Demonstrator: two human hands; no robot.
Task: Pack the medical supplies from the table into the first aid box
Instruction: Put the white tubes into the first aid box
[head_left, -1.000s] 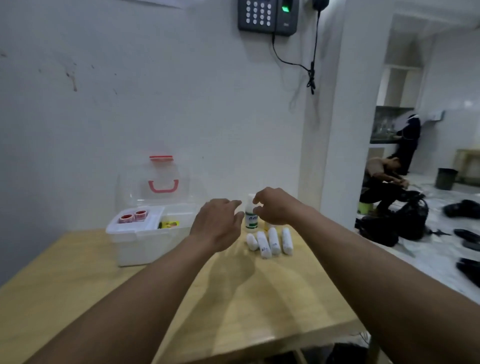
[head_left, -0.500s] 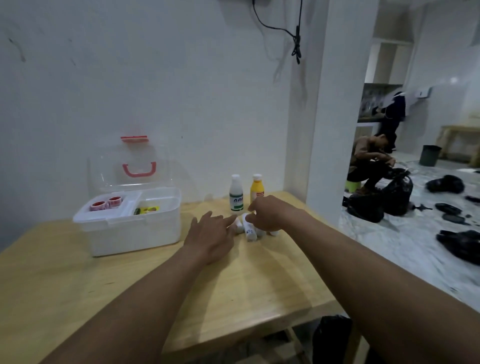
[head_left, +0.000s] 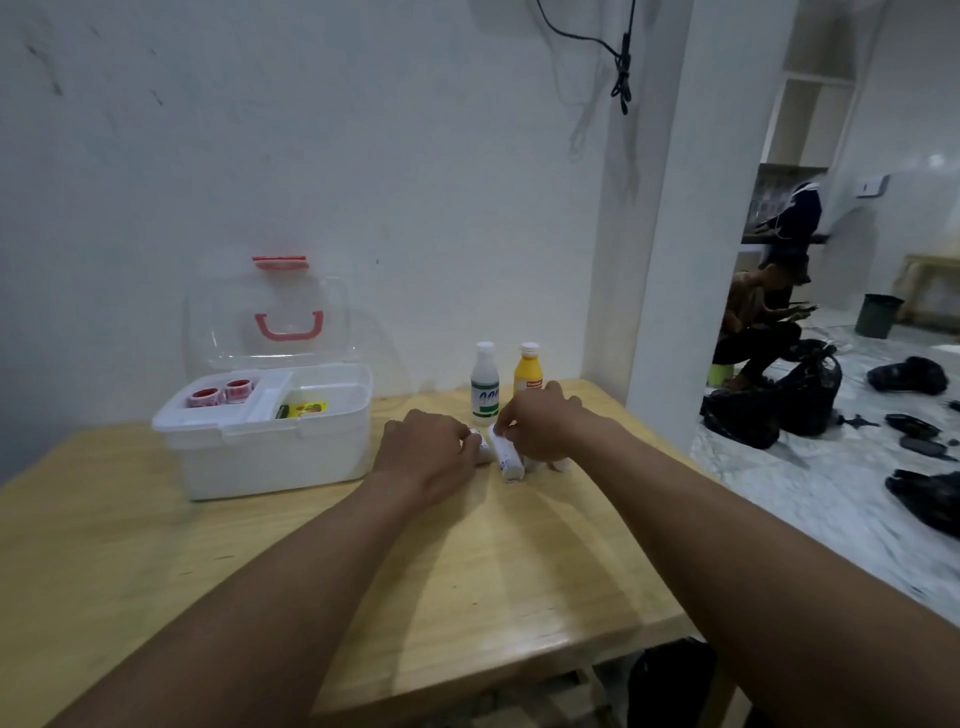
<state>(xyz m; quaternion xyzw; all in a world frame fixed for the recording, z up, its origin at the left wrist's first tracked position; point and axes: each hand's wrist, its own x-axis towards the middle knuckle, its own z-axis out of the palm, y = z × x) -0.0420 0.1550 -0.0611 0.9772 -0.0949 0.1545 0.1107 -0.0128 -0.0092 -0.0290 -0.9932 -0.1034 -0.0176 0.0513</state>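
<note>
The white first aid box stands open on the wooden table, its clear lid with a red handle raised. Two red tape rolls lie in its tray and a yellow packet lies inside. Several white bandage rolls lie on the table right of the box. My left hand curls over the leftmost roll. My right hand pinches the far end of a middle roll and covers the others. Behind them stand a white bottle and a yellow bottle.
A wall runs behind the table, with a pillar at its right rear corner. The table's right edge is just past my right arm. Beyond it, a person sits on the tiled floor among black bags and shoes.
Both hands came down from the bottles onto the bandage rolls and closed on them. The camera tilted down, so the wall keypad left the view.
</note>
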